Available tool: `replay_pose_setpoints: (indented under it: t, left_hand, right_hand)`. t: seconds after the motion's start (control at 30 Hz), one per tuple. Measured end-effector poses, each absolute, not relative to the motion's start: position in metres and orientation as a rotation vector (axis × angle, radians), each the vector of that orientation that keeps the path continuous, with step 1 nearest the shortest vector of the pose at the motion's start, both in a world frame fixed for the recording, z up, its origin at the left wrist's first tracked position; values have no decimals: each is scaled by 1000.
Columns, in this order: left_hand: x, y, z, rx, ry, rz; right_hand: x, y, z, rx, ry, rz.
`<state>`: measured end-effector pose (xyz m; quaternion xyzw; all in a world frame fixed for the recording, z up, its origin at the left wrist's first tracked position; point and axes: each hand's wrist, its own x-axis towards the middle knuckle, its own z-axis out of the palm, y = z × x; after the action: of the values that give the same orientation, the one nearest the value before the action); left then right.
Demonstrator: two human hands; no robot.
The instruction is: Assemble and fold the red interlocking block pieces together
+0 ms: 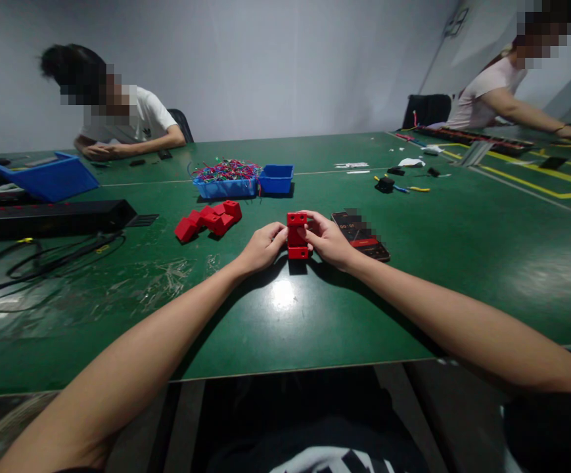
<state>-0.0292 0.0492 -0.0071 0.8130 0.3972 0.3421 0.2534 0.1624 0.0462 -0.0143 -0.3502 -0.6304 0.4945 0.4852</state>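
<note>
Two hands [297, 246] around one red block [297, 235] (phone [361, 236] just beside).

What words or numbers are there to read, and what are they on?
"00:0", then a partly hidden digit: on the phone.
The phone's smaller marks: too blurred to read.
Small dark logo on the white shirt: too small to read.
White print on the black shirt: cut off, unreadable.

Green table [344, 328] holding red blocks [216, 220] near a blue bin of colourful wires [226, 187]. A phone [361, 238] lies to the right.
</note>
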Motion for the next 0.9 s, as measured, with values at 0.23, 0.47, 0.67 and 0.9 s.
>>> replay_pose_setpoints:
  t: [0.23, 0.47, 0.67, 0.9]
  left_hand:
    - [-29, 51, -9, 2202, 1057, 933]
    - [-29, 50, -10, 2249, 1028, 946]
    - [-29, 48, -9, 2306, 1085, 964]
    - [-28, 45, -4, 2348, 1208, 964]
  right_hand:
    - [162, 48, -16, -872, -1546, 1193]
    - [161, 45, -13, -865, -1567, 1188]
    - [160, 47, -14, -887, -1515, 1247]
    - [160, 45, -8, -920, -1327, 1389]
